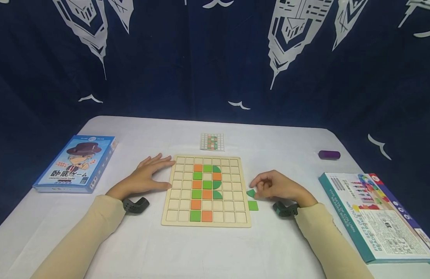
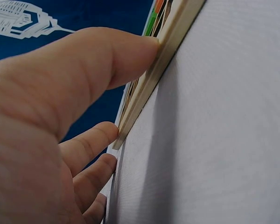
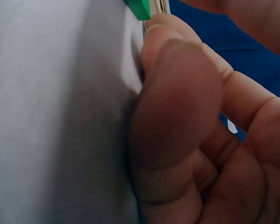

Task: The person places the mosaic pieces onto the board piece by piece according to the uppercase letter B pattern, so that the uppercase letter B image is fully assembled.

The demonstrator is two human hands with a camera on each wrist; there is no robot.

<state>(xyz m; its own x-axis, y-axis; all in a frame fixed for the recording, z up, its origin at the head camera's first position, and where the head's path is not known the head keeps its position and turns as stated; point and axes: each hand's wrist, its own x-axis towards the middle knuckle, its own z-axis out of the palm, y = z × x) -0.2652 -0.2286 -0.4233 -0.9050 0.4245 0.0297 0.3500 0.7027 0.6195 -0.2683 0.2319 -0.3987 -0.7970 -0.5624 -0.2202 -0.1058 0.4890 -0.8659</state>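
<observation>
My left hand (image 1: 149, 172) rests at the left edge of a wooden grid board (image 1: 232, 219), thumb and fingers spread. In the left wrist view, the thumb tip (image 2: 147, 49) presses the board's side. Orange, light green and rounded dark green tiles fill several cells in the board's middle columns. Just off the board's right edge, my right hand (image 1: 275, 185) pinches a dark green tile (image 1: 251, 193) at its fingertips, other fingers curled in. Part of that tile is hidden by the fingers. A light green square tile (image 1: 252, 205) lies on the cloth below it.
A small pattern card (image 1: 212, 142) lies behind the board. To the left is a blue game box (image 1: 75, 164); on the right lie a larger flat box (image 1: 379, 217) and a purple cylinder-like object (image 1: 329, 155). White cloth covers the table (image 1: 148, 252).
</observation>
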